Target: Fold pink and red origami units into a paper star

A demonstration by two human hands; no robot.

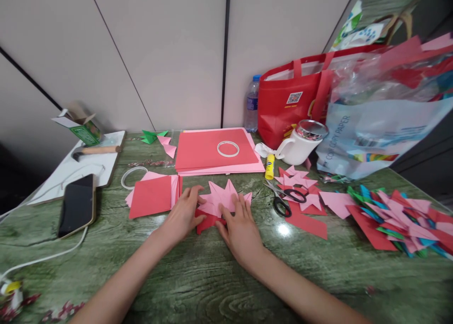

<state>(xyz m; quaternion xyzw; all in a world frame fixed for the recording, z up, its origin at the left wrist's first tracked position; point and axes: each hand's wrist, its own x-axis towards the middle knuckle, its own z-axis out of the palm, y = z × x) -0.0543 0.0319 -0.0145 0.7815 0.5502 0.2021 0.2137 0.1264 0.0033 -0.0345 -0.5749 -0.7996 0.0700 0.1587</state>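
A pink folded paper star (222, 195) with several points lies on the green table, partly over a red piece of paper (205, 223). My left hand (184, 210) is at the left edge of these papers, thumb apart from the curved fingers. The fingers of my right hand (241, 226) are spread and rest on the front of the pink star, hiding part of it. Left of my hands is a stack of red and pink square sheets (150, 197). Black-handled scissors (287, 199) lie to the right, over pink and red paper cutouts (311, 202).
Behind my hands are large red sheets (205, 149) with a tape roll (228, 149) on top. A glue stick (269, 167), white mug (297, 145) and red bag (283, 102) stand right. Folded papers (403, 220) are heaped far right. A phone (77, 206) and hammer (101, 150) lie left.
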